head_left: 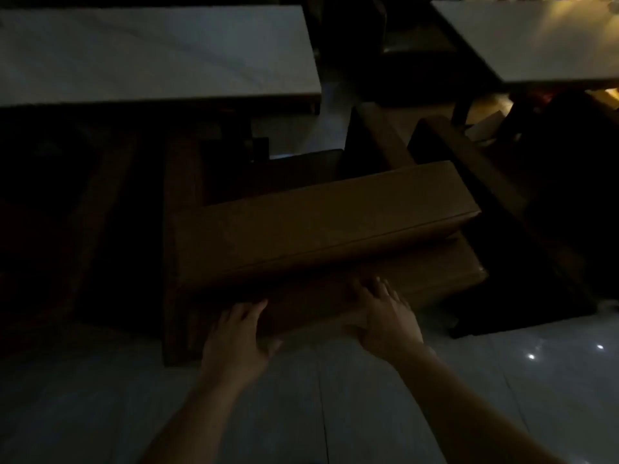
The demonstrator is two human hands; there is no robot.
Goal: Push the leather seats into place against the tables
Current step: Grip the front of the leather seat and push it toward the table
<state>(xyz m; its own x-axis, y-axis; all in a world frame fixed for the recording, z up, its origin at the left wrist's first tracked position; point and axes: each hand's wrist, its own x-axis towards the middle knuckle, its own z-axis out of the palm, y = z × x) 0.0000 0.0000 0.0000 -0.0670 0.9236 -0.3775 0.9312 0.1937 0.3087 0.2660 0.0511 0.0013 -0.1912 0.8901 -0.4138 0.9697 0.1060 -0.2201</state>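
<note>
The room is dim. A brown leather seat (pixel 321 226) with a padded backrest stands in the middle, seen from behind, angled a little to the white table (pixel 157 51) at upper left. My left hand (pixel 234 336) lies flat against the lower back panel of the seat, fingers spread. My right hand (pixel 385 316) presses on the same panel further right, fingers apart. Neither hand grips anything.
A second white table (pixel 536 38) stands at upper right. Other brown seats (pixel 469 155) crowd the gap to the right of the one I touch. Dark furniture fills the left side. Pale glossy floor tiles (pixel 335 413) lie under my arms.
</note>
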